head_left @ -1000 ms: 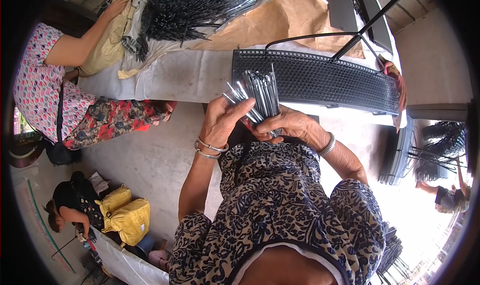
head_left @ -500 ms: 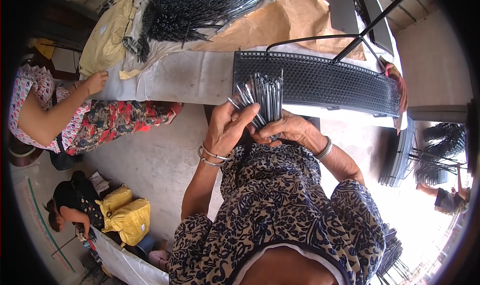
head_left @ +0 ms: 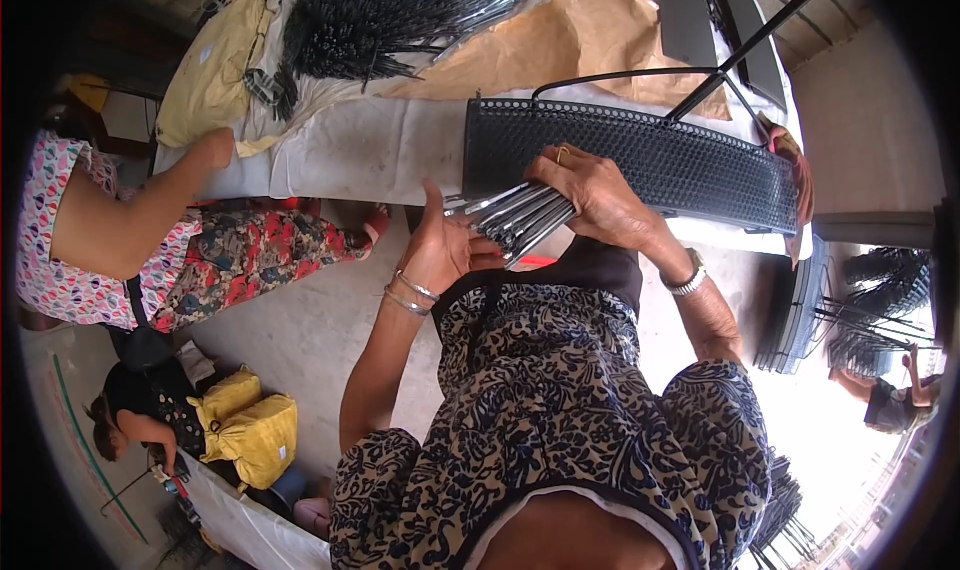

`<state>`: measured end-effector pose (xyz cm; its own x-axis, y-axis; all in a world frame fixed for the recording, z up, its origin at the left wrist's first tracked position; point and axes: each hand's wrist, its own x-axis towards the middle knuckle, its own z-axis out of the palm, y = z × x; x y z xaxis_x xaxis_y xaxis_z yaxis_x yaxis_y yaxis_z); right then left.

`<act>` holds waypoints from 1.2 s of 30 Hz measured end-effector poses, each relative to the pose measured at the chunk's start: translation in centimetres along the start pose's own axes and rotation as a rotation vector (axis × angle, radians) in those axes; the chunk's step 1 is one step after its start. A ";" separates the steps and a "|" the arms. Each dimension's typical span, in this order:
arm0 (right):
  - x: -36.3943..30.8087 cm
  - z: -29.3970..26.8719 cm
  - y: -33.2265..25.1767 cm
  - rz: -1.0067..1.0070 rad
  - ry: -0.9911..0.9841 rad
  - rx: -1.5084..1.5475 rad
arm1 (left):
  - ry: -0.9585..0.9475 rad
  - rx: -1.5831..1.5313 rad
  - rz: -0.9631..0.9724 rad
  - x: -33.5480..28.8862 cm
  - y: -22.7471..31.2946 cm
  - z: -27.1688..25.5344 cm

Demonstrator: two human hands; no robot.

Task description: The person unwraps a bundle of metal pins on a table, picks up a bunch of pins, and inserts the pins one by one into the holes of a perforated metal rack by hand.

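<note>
A bundle of thin, shiny black metal rods (head_left: 522, 220) lies tilted sideways between my hands, in front of my waist. My right hand (head_left: 605, 202) is wrapped over its right end, fingers closed on the rods. At the other end, my left hand (head_left: 440, 242) has its thumb raised and fingers stretched out, the palm against the rod ends. Just beyond my hands is a curved black perforated metal panel (head_left: 640, 155) at the table's near edge. A large pile of similar thin black rods (head_left: 390, 20) lies farther back on the table.
Brown paper (head_left: 570, 40) and white sheeting (head_left: 340, 155) cover the table. Black bars (head_left: 690, 100) rise over the panel. A co-worker in flowered trousers (head_left: 270, 255) is on the left. Yellow sacks (head_left: 250, 430) sit lower left, beside another person (head_left: 150, 410). Black racks (head_left: 795, 315) stand at right.
The bundle has turned from upright to sideways. My right hand has moved up over its right end; my left hand has loosened and opened against the other end. The left co-worker has shifted right.
</note>
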<state>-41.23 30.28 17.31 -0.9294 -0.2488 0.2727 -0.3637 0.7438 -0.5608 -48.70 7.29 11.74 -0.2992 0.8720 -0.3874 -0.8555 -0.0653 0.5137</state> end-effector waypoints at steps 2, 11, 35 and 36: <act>0.3 -0.7 -0.1 -0.077 -0.055 -0.140 | -0.180 -0.086 -0.166 0.3 0.4 1.1; 1.1 -1.1 -0.3 -0.437 -0.061 -0.397 | -0.630 0.003 -0.152 1.1 -0.1 2.7; 0.1 1.5 -0.5 -0.678 -0.090 -0.697 | -0.207 0.234 -0.061 0.0 -5.0 4.3; 0.4 1.5 -0.4 -0.679 -0.090 -0.698 | -0.166 0.210 -0.018 0.0 -5.1 4.8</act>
<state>-41.56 28.99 16.49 -0.5478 -0.7848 0.2898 -0.7310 0.6175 0.2905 -42.32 9.92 12.80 -0.1967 0.9408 -0.2760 -0.7484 0.0379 0.6622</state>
